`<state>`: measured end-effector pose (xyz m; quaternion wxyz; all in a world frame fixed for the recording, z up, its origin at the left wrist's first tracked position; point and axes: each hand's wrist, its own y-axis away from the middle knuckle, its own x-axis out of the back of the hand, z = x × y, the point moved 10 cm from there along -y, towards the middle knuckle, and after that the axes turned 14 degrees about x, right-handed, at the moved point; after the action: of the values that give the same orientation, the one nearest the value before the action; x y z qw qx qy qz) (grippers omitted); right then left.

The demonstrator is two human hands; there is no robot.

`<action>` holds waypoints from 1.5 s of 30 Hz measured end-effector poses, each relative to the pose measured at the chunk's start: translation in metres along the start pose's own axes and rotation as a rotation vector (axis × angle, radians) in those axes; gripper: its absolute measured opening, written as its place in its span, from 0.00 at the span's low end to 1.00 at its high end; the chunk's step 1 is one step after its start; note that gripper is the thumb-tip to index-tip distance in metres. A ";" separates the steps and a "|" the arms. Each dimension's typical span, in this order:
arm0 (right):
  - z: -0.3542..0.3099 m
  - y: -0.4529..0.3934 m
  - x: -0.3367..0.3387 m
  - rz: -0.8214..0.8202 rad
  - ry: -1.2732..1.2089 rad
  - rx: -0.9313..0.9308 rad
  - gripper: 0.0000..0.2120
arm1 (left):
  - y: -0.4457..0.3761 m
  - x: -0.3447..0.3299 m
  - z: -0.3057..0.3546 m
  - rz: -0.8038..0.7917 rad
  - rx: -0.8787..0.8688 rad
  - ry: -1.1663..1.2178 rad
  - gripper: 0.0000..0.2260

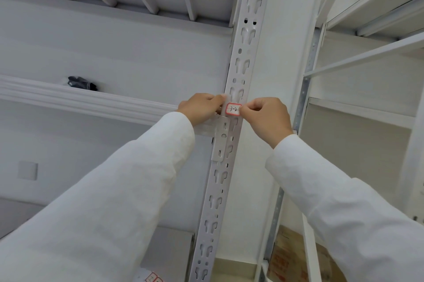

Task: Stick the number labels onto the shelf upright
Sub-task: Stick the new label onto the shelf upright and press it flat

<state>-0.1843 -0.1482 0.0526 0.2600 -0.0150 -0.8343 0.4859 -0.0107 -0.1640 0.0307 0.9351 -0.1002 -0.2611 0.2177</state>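
Two hands in long white sleeves reach up to a pale grey perforated shelf upright, a steel post punched with keyhole slots that runs from the bottom of the view to the top. Between them is one small white number label with a red border and the handwritten figures 3-2, lying flat against the face of the post just above the bracket where a shelf beam joins it. The left hand has its fingers curled together at the label's left edge, against the side of the post; whether it is pinching the label or only bracing the post cannot be told. The right hand has its thumb and forefinger closed together on the label's right edge. Holding it from both sides likely keeps the sticker level and centred on the narrow strip of metal while it is pressed down. Its height, right at a shelf level, suggests the number is meant to mark that tier. At the very bottom of the view, beside the foot of the post, more red-bordered labels wait on a sheet, so the job appears only partly done. On the shelf to the left, well apart from the hands, lies a dark crumpled object that is too small to identify.
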 end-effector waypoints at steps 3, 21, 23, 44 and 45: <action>-0.001 0.000 -0.001 0.007 -0.006 0.003 0.08 | 0.002 -0.001 0.002 -0.009 -0.003 -0.003 0.23; 0.016 0.001 -0.012 -0.002 -0.231 -0.104 0.09 | 0.007 -0.001 0.002 -0.019 0.003 -0.028 0.24; 0.018 0.001 -0.013 0.000 -0.226 -0.116 0.09 | 0.007 0.000 0.000 -0.009 0.002 -0.022 0.24; -0.006 -0.013 -0.004 -0.035 0.177 0.062 0.11 | 0.014 0.006 0.003 0.063 0.006 -0.084 0.09; -0.008 -0.015 -0.004 -0.050 0.217 0.079 0.11 | 0.015 0.005 0.003 0.060 0.003 -0.088 0.09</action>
<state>-0.1736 -0.1507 0.0661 0.3614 -0.0366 -0.7815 0.5073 -0.0136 -0.1483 0.0314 0.9159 -0.0968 -0.2984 0.2505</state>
